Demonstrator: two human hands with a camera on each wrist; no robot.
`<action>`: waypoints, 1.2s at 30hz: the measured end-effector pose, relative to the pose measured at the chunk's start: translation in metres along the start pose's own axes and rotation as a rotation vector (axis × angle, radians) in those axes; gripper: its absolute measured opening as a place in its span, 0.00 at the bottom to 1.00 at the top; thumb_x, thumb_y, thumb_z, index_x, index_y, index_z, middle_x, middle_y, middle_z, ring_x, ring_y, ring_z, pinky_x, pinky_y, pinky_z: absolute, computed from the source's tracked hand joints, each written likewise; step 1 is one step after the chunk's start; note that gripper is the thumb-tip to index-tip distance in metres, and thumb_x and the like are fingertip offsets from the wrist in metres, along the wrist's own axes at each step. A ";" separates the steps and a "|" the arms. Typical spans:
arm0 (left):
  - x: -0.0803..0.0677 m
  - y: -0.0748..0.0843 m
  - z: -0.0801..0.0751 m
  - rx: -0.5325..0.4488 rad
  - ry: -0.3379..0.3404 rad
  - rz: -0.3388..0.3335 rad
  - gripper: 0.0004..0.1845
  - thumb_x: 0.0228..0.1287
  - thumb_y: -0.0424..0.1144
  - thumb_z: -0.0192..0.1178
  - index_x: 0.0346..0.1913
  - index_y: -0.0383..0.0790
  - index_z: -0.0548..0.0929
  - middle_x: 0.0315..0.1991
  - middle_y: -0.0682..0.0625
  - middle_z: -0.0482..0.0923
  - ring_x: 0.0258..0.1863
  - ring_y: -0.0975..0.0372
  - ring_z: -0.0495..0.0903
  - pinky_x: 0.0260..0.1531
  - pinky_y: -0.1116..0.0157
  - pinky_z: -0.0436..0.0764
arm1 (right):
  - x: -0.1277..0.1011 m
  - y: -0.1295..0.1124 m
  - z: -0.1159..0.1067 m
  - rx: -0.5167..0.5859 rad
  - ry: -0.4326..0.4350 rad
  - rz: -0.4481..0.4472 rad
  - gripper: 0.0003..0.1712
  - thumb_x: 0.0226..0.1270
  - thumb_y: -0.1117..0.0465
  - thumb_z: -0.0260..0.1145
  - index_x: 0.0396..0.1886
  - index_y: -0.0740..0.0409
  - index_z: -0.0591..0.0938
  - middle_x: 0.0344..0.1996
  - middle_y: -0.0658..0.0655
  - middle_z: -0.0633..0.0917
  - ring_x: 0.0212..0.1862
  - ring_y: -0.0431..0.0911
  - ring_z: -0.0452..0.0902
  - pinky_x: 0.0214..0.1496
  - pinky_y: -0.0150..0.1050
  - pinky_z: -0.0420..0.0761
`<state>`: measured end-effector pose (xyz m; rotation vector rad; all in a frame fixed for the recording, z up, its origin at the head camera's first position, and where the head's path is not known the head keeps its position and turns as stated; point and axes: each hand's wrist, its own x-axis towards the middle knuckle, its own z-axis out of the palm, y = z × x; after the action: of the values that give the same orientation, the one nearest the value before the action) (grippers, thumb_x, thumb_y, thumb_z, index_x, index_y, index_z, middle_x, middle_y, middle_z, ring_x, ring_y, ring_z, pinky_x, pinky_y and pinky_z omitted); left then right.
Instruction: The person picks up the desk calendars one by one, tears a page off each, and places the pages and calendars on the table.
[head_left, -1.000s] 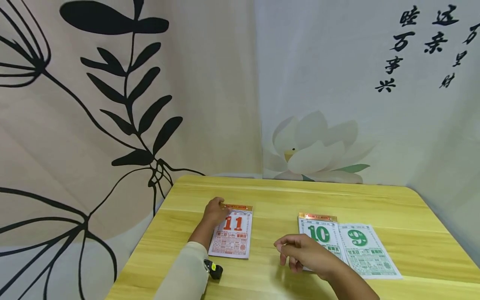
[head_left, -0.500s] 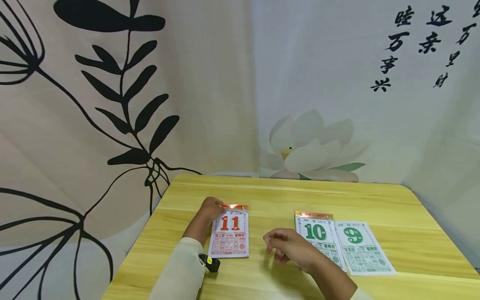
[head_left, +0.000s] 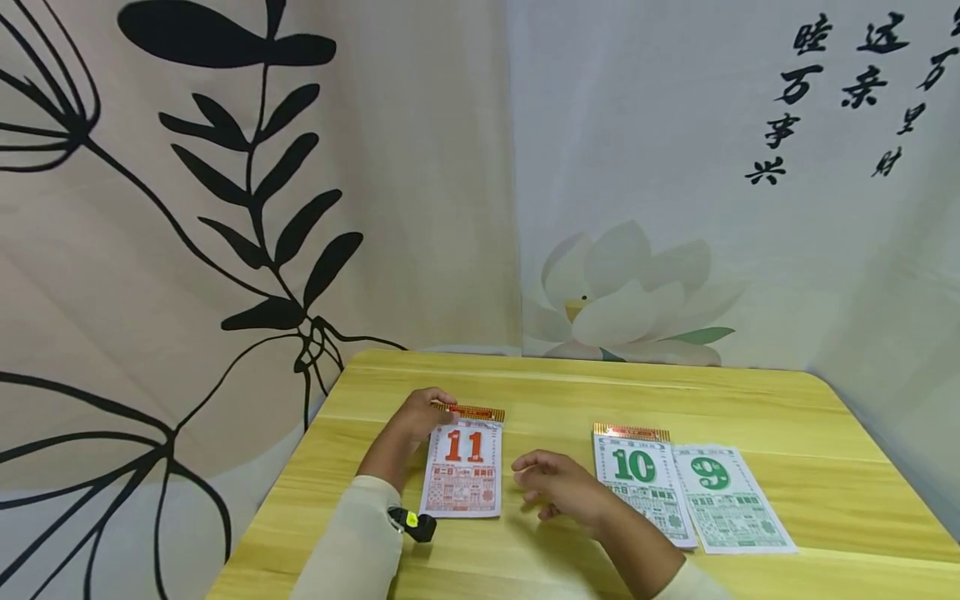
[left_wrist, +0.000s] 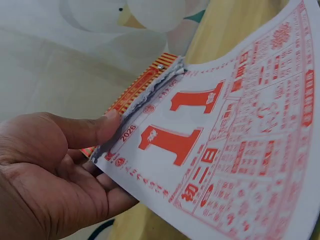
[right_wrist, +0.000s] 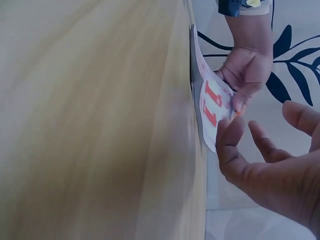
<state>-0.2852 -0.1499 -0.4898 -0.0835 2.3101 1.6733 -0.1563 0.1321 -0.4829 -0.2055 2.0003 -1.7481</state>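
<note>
My left hand [left_wrist: 55,170] grips a tear-off calendar [head_left: 463,475] at the left end of its red-and-gold top binding [left_wrist: 145,80], the thumb on the front and the fingers behind. Its top sheet shows a red 11, and a ragged torn paper edge runs under the binding in the left wrist view. In the right wrist view the calendar's top is raised off the table while its lower end rests there. My right hand [head_left: 566,490] hovers to the right of the calendar, its fingers loosely bent with nothing in them.
A loose sheet with a green 9 [head_left: 731,504] lies beside a second calendar with a green 10 [head_left: 637,467] on the right of the wooden table [head_left: 847,467]. My right forearm partly covers the second calendar. A printed curtain [head_left: 435,208] hangs behind the table.
My right hand has moved left toward the calendar with the red 11, uncovering more of the green 10 one. My left hand still grips the binding, and the calendar's top shifts slightly in tilt.
</note>
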 end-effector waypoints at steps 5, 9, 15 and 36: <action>-0.004 0.004 -0.002 -0.088 -0.035 0.005 0.15 0.79 0.30 0.65 0.62 0.34 0.81 0.48 0.37 0.87 0.44 0.45 0.92 0.37 0.57 0.91 | 0.005 0.000 0.010 -0.016 0.023 0.003 0.23 0.82 0.54 0.67 0.65 0.64 0.78 0.62 0.67 0.81 0.55 0.55 0.79 0.42 0.41 0.83; -0.005 0.006 -0.003 -0.124 -0.047 0.028 0.16 0.80 0.32 0.65 0.64 0.33 0.80 0.48 0.38 0.88 0.44 0.44 0.93 0.36 0.59 0.92 | 0.007 -0.001 0.016 -0.022 0.086 0.025 0.20 0.80 0.55 0.69 0.64 0.60 0.78 0.66 0.68 0.76 0.56 0.54 0.77 0.42 0.41 0.83; -0.008 0.010 -0.005 -0.193 -0.066 0.043 0.17 0.81 0.32 0.64 0.66 0.34 0.79 0.48 0.40 0.89 0.40 0.49 0.93 0.35 0.59 0.92 | 0.011 -0.001 0.020 -0.015 0.148 0.057 0.24 0.77 0.57 0.71 0.67 0.53 0.76 0.74 0.71 0.66 0.56 0.56 0.76 0.43 0.41 0.82; -0.015 0.026 -0.005 -0.341 -0.056 0.044 0.22 0.81 0.32 0.63 0.72 0.30 0.75 0.42 0.45 0.89 0.36 0.57 0.92 0.32 0.62 0.91 | 0.014 0.004 0.011 0.108 0.041 0.000 0.21 0.83 0.57 0.66 0.70 0.58 0.82 0.64 0.63 0.77 0.46 0.45 0.75 0.45 0.38 0.83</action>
<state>-0.2775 -0.1480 -0.4604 -0.0553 1.9788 2.0484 -0.1625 0.1174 -0.4914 -0.1352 1.9274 -1.8691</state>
